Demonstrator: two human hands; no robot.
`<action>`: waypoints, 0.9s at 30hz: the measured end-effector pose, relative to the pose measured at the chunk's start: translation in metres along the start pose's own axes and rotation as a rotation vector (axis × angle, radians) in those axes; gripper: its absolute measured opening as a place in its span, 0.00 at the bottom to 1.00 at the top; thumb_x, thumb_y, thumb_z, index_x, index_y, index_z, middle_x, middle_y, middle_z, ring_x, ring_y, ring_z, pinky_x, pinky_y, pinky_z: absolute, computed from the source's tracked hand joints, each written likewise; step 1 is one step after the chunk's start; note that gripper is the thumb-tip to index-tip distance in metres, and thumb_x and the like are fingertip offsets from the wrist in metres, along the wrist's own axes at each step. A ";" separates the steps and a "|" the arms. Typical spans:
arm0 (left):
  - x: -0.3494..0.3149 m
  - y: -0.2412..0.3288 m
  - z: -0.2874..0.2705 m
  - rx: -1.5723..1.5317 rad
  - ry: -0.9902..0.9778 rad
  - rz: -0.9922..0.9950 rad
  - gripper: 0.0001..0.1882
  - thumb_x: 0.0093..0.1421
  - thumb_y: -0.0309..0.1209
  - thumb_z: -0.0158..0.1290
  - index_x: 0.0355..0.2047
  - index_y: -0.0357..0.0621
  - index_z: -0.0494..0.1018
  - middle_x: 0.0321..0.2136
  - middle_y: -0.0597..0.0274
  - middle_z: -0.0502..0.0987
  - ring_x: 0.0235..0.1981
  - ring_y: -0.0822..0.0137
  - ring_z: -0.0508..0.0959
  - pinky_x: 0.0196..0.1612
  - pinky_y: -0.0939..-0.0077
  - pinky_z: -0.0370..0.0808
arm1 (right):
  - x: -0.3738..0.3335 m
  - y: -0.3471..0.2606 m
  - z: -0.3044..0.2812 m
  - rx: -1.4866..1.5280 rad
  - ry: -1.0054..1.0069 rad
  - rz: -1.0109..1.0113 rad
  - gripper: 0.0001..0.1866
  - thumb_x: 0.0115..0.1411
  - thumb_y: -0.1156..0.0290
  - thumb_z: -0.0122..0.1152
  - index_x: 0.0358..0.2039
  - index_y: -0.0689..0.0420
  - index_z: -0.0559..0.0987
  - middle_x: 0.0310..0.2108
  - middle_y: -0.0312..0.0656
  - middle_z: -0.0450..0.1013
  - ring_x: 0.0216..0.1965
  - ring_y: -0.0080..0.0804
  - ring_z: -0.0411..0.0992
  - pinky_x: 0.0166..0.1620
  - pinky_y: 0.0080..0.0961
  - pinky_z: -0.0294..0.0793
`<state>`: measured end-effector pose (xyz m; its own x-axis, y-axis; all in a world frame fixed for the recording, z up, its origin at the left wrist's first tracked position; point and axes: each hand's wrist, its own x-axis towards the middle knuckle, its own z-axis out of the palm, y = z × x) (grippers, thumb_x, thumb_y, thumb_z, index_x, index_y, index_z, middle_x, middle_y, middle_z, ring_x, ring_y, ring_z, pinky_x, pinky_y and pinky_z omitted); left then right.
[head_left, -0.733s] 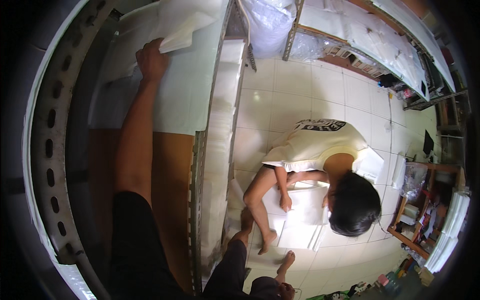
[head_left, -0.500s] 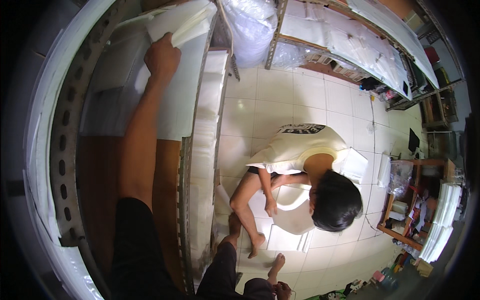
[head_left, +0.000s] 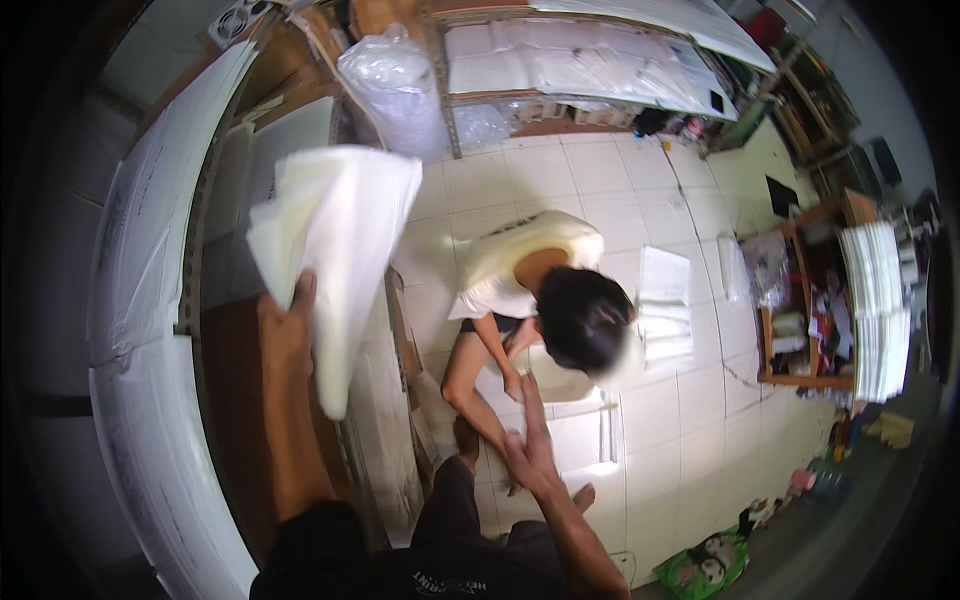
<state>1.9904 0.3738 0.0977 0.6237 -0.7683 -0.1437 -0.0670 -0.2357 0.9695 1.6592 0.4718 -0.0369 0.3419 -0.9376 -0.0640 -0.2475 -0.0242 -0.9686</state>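
A sheaf of thin white sheets [head_left: 350, 240] is raised in front of the left shelf, fanned out at its left edge and drooping at its lower end. My left hand [head_left: 286, 325] grips it at the near side, thumb on top; whether the sheets are paper or plastic I cannot tell. Over the floor to the right, my right hand [head_left: 532, 445] is held out with its fingers extended and nothing in it. That hand shows in front of a seated person's leg, slightly blurred. The shelf board [head_left: 225, 400] behind my left forearm is brown.
A person in a pale shirt [head_left: 535, 255] sits bent over on the tiled floor, close to my legs. White sheets [head_left: 665, 300] lie beyond them. Metal shelving [head_left: 590, 60] with white stacks runs along the back, beside a large clear bag [head_left: 395, 90]. A wooden cabinet [head_left: 800, 290] stands right.
My left hand has lifted the sheaf off the shelf and drawn it toward me. My right hand has come up into view. The view has turned rightward.
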 end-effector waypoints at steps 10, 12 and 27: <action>-0.404 -0.008 0.047 -0.168 -0.275 -0.296 0.16 0.61 0.22 0.57 0.49 0.34 0.73 0.41 0.56 0.80 0.40 0.65 0.79 0.45 0.68 0.78 | -0.168 -0.006 -0.038 0.158 0.032 -0.299 0.43 0.66 0.54 0.46 0.74 0.63 0.46 0.76 0.55 0.42 0.77 0.54 0.37 0.74 0.52 0.33; -0.472 -0.028 0.086 -0.225 -0.497 -0.448 0.16 0.61 0.22 0.56 0.50 0.33 0.74 0.42 0.56 0.81 0.40 0.65 0.81 0.45 0.69 0.78 | -0.252 0.047 -0.056 0.245 -0.036 -0.171 0.39 0.69 0.56 0.43 0.74 0.62 0.49 0.75 0.53 0.45 0.76 0.52 0.41 0.75 0.45 0.37; -0.680 0.049 0.381 0.255 -1.371 0.484 0.11 0.56 0.18 0.50 0.39 0.29 0.77 0.31 0.50 0.82 0.34 0.64 0.81 0.39 0.67 0.75 | -0.579 0.002 -0.491 -0.087 0.960 0.078 0.56 0.48 0.70 0.76 0.74 0.59 0.52 0.71 0.54 0.57 0.72 0.47 0.55 0.72 0.45 0.55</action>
<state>1.2669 0.6578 0.1676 -0.6961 -0.7171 -0.0353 -0.2717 0.2176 0.9374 1.0156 0.8441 0.1167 -0.5551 -0.8210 0.1339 -0.3180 0.0607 -0.9462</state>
